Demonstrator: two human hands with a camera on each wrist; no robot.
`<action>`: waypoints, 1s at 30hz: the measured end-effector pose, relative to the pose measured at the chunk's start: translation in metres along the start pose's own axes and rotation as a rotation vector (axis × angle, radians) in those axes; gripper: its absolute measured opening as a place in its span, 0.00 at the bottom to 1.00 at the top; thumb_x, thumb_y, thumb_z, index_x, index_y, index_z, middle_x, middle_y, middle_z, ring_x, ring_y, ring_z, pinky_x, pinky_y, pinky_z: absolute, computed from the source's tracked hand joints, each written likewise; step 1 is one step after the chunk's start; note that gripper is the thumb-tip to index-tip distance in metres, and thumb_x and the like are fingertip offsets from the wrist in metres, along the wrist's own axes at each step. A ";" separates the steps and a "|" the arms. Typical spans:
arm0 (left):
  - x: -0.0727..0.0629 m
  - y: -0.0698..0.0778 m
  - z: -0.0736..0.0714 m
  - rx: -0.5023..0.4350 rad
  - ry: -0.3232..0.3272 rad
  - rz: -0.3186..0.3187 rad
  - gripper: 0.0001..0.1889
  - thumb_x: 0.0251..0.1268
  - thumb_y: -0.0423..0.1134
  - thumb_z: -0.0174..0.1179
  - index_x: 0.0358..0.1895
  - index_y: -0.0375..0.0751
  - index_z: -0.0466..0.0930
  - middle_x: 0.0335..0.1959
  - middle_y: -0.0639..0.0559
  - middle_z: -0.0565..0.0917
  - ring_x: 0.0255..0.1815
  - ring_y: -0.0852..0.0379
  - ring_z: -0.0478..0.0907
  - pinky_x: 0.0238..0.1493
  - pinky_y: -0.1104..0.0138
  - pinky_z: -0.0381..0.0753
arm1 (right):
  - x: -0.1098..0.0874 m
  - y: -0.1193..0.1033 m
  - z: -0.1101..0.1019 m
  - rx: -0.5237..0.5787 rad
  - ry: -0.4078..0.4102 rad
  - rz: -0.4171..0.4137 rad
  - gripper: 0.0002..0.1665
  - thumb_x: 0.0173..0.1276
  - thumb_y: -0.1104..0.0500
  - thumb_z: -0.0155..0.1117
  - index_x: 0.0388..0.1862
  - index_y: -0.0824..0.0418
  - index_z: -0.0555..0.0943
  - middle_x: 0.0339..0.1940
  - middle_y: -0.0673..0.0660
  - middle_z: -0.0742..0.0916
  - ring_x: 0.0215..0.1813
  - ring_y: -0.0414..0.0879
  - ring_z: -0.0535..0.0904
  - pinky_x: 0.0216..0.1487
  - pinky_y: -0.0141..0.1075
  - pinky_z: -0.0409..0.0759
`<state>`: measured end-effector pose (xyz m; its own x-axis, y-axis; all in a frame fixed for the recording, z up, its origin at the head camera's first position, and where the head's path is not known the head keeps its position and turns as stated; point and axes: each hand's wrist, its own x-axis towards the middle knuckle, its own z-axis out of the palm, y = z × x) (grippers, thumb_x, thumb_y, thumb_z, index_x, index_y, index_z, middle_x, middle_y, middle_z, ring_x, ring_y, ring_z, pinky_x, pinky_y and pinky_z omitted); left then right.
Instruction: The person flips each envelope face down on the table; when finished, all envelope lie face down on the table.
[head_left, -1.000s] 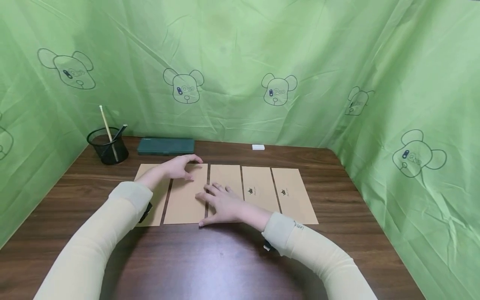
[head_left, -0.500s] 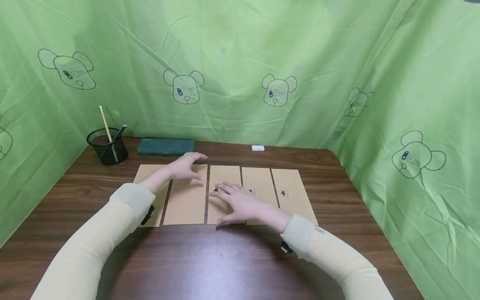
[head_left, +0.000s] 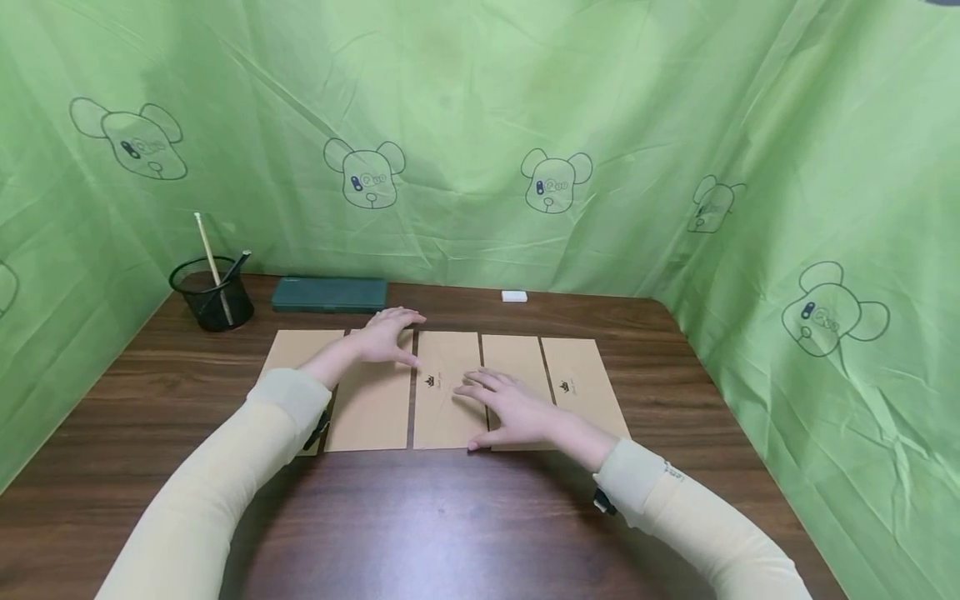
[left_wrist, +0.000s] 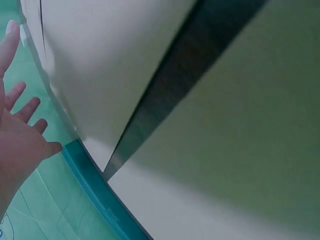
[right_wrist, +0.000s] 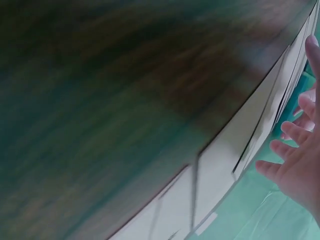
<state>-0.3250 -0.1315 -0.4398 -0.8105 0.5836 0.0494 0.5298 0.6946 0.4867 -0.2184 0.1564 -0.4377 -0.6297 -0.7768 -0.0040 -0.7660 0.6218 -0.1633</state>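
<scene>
Several tan paper cards lie side by side in a row, with narrow strips of dark table between them. My left hand is over the upper part of the second card, fingers spread, thumb pointing toward the third card. That third card bears a small black crown print. Farther right, my right hand extends over the fourth card with loosely spread fingers, covering part of it. The fifth card also shows a crown. Neither hand grips anything; whether fingertips touch paper I cannot tell.
Behind the cards lies a dark green flat case, with a small white block farther right. A black mesh pen cup holding sticks stands at the back left. Green curtains enclose the brown wooden table.
My right hand has slid rightward from the second and third cards to the fourth, uncovering the third card's crown. My left hand has shifted slightly right. The cards look unmoved.
</scene>
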 end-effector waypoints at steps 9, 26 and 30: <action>0.007 -0.006 0.006 0.038 -0.072 -0.102 0.48 0.45 0.56 0.71 0.70 0.39 0.60 0.72 0.38 0.59 0.73 0.34 0.45 0.68 0.35 0.39 | -0.011 0.009 0.004 -0.020 -0.022 0.024 0.51 0.54 0.27 0.60 0.72 0.50 0.63 0.74 0.60 0.63 0.74 0.61 0.54 0.70 0.59 0.54; 0.015 -0.004 0.006 0.036 -0.090 -0.108 0.39 0.44 0.52 0.73 0.60 0.37 0.72 0.68 0.34 0.62 0.69 0.33 0.54 0.67 0.36 0.46 | -0.010 0.011 0.007 -0.037 -0.043 0.062 0.47 0.52 0.27 0.62 0.66 0.49 0.69 0.72 0.56 0.67 0.74 0.61 0.54 0.71 0.57 0.54; 0.017 -0.006 0.004 0.029 -0.094 -0.102 0.37 0.44 0.52 0.73 0.58 0.37 0.73 0.66 0.35 0.64 0.68 0.34 0.56 0.67 0.39 0.51 | -0.009 0.010 0.005 -0.023 -0.046 0.072 0.47 0.51 0.28 0.63 0.66 0.49 0.69 0.72 0.56 0.67 0.74 0.61 0.54 0.71 0.57 0.52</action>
<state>-0.3411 -0.1242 -0.4453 -0.8346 0.5448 -0.0816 0.4537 0.7638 0.4592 -0.2194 0.1689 -0.4442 -0.6770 -0.7334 -0.0607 -0.7220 0.6779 -0.1381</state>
